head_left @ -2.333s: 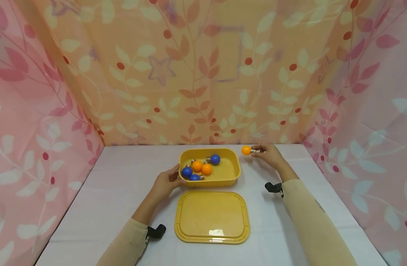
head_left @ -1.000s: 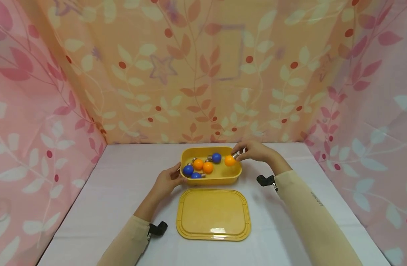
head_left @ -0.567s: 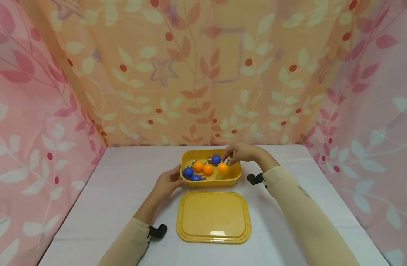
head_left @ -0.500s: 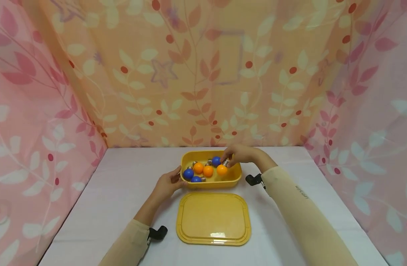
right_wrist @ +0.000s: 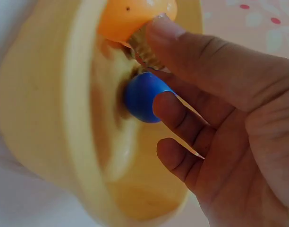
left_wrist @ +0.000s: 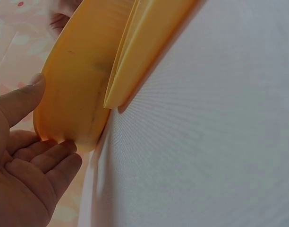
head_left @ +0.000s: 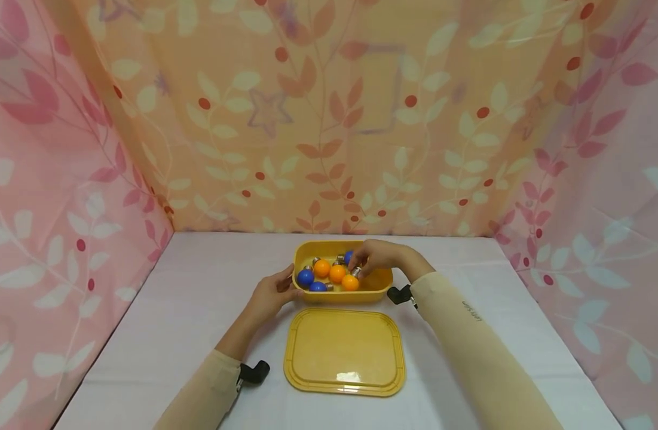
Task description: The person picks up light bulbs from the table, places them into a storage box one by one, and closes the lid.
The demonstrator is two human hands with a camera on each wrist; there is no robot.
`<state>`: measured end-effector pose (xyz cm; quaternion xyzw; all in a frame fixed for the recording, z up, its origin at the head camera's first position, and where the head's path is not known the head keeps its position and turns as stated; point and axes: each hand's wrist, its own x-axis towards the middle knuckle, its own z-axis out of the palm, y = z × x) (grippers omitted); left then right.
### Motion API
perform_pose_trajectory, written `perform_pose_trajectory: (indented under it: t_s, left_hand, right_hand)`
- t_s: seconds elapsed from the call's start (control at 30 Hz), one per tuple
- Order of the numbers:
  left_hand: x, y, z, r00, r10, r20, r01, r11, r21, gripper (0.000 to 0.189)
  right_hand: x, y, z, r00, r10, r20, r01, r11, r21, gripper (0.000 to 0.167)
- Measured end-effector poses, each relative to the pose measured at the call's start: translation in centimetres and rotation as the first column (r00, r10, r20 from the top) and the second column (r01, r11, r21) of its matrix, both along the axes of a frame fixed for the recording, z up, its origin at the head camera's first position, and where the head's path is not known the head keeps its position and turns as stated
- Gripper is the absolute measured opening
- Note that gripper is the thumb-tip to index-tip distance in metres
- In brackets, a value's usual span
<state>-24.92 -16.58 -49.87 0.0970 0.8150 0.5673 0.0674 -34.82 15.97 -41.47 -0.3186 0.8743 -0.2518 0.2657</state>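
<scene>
In the head view a yellow plastic box (head_left: 342, 295) holds several small orange and blue light bulbs with metal screw bases. My right hand (head_left: 379, 255) is down in it, pinching an orange bulb (head_left: 350, 282) by its base. That bulb's round end points toward the box's front wall, beside another orange bulb (head_left: 337, 273). A blue bulb (right_wrist: 145, 97) lies just past my fingers in the right wrist view. My left hand (head_left: 271, 297) holds the box's left end, thumb and fingers against its wall (left_wrist: 71, 90) in the left wrist view.
A flat yellow lid (head_left: 345, 352) lies on the white-covered table (head_left: 189, 310) directly in front of the box. Patterned cloth walls (head_left: 329, 119) stand behind and at both sides. Black wrist cameras (head_left: 254, 372) stick out from both sleeves.
My right hand has carried the orange bulb left from outside the box, over its right end and down among the other bulbs. The left hand keeps its hold on the box.
</scene>
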Motion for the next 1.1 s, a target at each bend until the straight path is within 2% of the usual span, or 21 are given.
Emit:
perform_pose_trajectory:
  t_s: [0.17,0.33,0.67,0.97,1.1]
  left_hand:
    - [-0.1,0.0,0.1,1.000,0.003,0.000,-0.003,1.000,-0.024,0.086]
    - [-0.1,0.0,0.4,1.000,0.017,0.002,-0.016,0.999,-0.029,0.085]
    - [0.0,0.1,0.4,1.000,0.018,0.013,-0.018,1.000,-0.013,0.083]
    - [-0.1,0.2,0.3,1.000,0.015,0.006,-0.015,1.000,-0.020,0.084]
    - [0.0,0.2,0.2,1.000,0.015,0.015,-0.015,1.000,-0.021,0.085]
  right_hand:
    - [0.0,-0.1,-0.8,0.999,-0.015,0.038,0.014,1.000,0.006,0.017]
    - [0.1,0.1,-1.2,0.999,-0.005,0.040,0.006,1.000,-0.017,0.018]
    - [0.9,1.3,-1.0,0.993,-0.038,-0.111,0.034,0.999,-0.038,0.024]
    - [2.6,3.1,-0.5,0.973,-0.158,-0.168,0.137,0.982,-0.130,0.029]
    - [3.8,3.8,-0.5,0.958,-0.203,-0.201,0.167,0.969,-0.182,0.023]
